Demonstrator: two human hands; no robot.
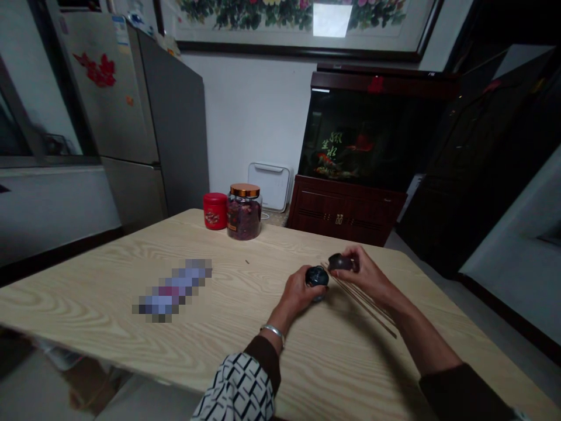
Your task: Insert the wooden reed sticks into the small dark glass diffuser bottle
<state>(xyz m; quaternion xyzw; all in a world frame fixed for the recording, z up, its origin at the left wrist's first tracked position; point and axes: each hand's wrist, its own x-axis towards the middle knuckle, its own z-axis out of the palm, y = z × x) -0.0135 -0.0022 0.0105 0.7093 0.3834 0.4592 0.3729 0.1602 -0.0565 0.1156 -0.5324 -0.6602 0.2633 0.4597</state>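
My left hand (pixel 298 290) is wrapped round a small dark glass jar (pixel 317 276) on the table, with its top facing up. Just right of it, my right hand (pixel 363 270) grips a dark, rounded piece (pixel 339 262) that looks like a cap, held apart from the jar. Several thin brown sticks (pixel 366 305) run diagonally from near the jar, below my right hand and toward the right forearm. Whether they lie on the table or are partly held by the right hand I cannot tell.
On the wooden table (pixel 245 333), a pixelated flat item (pixel 173 290) lies at left. A red canister (pixel 215 211) and a copper-lidded jar (pixel 244 213) stand at the far edge. Beyond are a fridge (pixel 131 117), a white panel (pixel 269 186) and a fish tank (pixel 359 137).
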